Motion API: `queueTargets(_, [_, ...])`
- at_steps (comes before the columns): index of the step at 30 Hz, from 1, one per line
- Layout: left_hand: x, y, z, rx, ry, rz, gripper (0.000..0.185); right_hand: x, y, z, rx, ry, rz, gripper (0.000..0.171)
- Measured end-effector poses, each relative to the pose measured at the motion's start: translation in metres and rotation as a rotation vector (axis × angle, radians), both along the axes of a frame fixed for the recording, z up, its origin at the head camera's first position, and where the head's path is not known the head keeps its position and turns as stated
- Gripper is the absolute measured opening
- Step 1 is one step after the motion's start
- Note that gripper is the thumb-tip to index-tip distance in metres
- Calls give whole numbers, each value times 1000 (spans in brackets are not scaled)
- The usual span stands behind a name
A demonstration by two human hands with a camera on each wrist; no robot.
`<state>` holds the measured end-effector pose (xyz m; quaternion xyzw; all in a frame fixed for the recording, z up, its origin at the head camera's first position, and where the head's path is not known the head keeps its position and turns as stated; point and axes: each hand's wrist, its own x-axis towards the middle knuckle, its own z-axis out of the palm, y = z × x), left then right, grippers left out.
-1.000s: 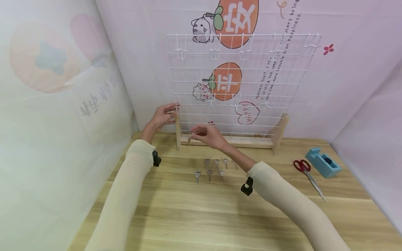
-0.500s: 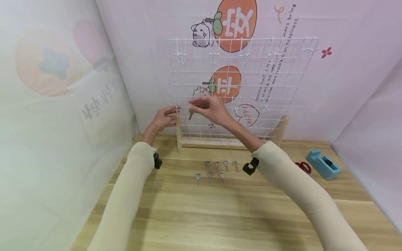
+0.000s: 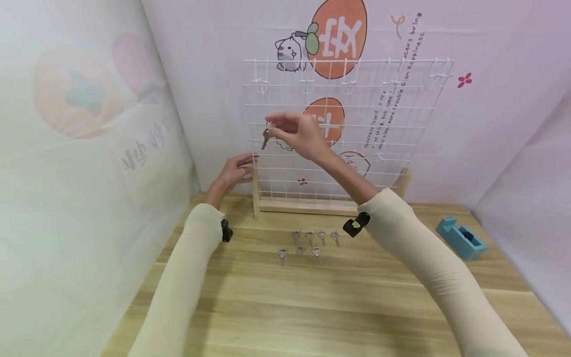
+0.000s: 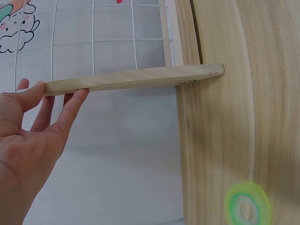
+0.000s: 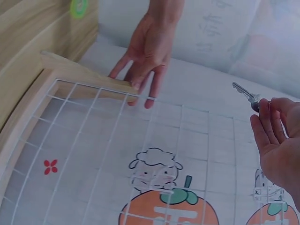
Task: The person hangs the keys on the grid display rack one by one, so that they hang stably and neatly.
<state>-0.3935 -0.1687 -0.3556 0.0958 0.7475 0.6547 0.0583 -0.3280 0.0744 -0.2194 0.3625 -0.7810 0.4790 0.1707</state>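
My right hand (image 3: 303, 136) pinches a metal key (image 3: 265, 140) near its head, in front of the left part of a white wire grid rack (image 3: 348, 61). In the right wrist view the key (image 5: 245, 93) points away from the fingertips. My left hand (image 3: 234, 171) holds the top of the rack's left wooden post (image 3: 256, 191). The left wrist view shows the thumb on one side of this post (image 4: 140, 78) and fingers on the other. Several more keys (image 3: 316, 252) lie in two rows on the table before the rack.
White hooks (image 3: 261, 85) hang along the rack's upper part. A blue tape dispenser (image 3: 461, 238) stands at the table's right. A yellow-green ring-shaped roll (image 4: 247, 206) shows in the left wrist view. White sheeting (image 3: 89, 223) borders the left side.
My right hand has risen from the rack's base to about mid-height, carrying the key. The left hand has stayed on the post. The red scissors are now hidden behind the right sleeve.
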Motion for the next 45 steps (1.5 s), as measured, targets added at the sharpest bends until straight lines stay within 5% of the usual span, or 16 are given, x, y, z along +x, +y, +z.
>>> queueTargets(19, [5, 2, -2, -12, 29, -27, 47, 8, -21, 64, -176, -51, -11, 33])
queueTargets(30, [2, 5, -4, -13, 55, -31, 46, -15, -26, 57, -177, -86, -58, 33])
queueTargets(45, [1, -2, -4, -28, 41, -9, 46, -15, -12, 45, -104, -101, -132, 35])
